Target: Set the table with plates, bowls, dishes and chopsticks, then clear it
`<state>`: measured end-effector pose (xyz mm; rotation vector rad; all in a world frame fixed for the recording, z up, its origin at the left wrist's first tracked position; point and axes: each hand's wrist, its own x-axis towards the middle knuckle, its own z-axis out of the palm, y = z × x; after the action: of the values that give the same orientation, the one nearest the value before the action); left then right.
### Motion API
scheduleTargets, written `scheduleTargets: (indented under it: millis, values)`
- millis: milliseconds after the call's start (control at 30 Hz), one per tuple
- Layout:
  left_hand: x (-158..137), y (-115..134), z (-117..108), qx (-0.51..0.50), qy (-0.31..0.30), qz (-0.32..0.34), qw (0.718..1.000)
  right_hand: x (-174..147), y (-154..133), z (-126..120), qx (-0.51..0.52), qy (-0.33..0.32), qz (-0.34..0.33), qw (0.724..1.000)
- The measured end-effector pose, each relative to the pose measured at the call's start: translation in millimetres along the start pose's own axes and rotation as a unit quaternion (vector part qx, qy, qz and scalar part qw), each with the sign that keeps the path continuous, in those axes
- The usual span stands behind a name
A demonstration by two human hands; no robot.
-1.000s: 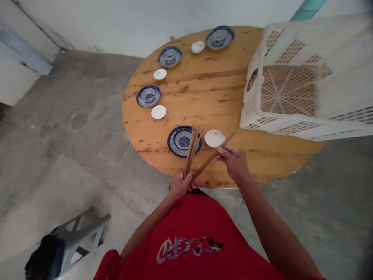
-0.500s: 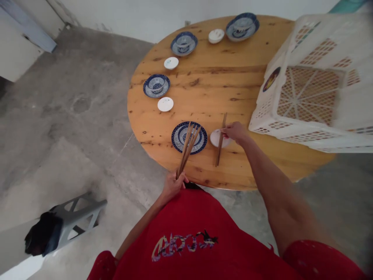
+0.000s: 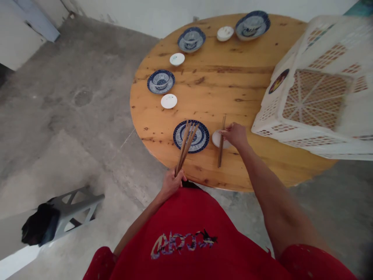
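Several wooden chopsticks (image 3: 184,149) are bunched in my left hand (image 3: 171,182), which is closed round their lower ends at the table's near edge. Their upper ends lie over the blue-and-white plate (image 3: 201,140), where a matching bowl sits. My right hand (image 3: 234,135) pinches a pair of chopsticks (image 3: 220,153) above a small white dish (image 3: 215,139), right of that plate. The pair points away from me, fingers near its middle. My hand and the chopsticks cover part of the dish; whether they touch it I cannot tell.
On the round wooden table (image 3: 204,91), more plates with bowls (image 3: 161,81) and small white dishes (image 3: 169,101) line the left and far edges. A large white plastic crate (image 3: 268,112) stands at the right. A grey stool (image 3: 78,206) with dark cloth is lower left.
My right hand still grips the chopstick pair over the dish, and the pair has turned slightly more upright in view. The whole scene has shifted slightly with my head.
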<state>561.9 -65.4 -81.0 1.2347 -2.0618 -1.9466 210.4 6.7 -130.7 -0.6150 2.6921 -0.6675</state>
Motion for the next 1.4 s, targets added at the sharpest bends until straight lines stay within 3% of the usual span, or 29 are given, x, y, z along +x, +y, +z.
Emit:
scheduleTargets:
  millis: [200, 467, 967, 1267, 1400]
  values:
    - [1, 3, 0, -0.021, 0.01, 0.005, 1.0, -26, 3, -11, -0.073, -0.022, 0.016, 0.997]
    - [5, 9, -3, -0.042, 0.019, 0.007, 0.999, -54, -12, 5, -0.202, -0.068, 0.0, 0.977]
    - [6, 15, -4, -0.052, 0.029, 0.0, 0.998, -51, -14, 4, -0.198, -0.074, 0.02, 0.977]
    - [6, 19, -8, -0.057, 0.033, -0.011, 0.998, -55, 17, -23, -0.135, 0.035, 0.065, 0.988]
    - [10, 18, -7, -0.055, 0.046, -0.014, 0.997, -60, 23, -25, -0.131, -0.025, 0.103, 0.986]
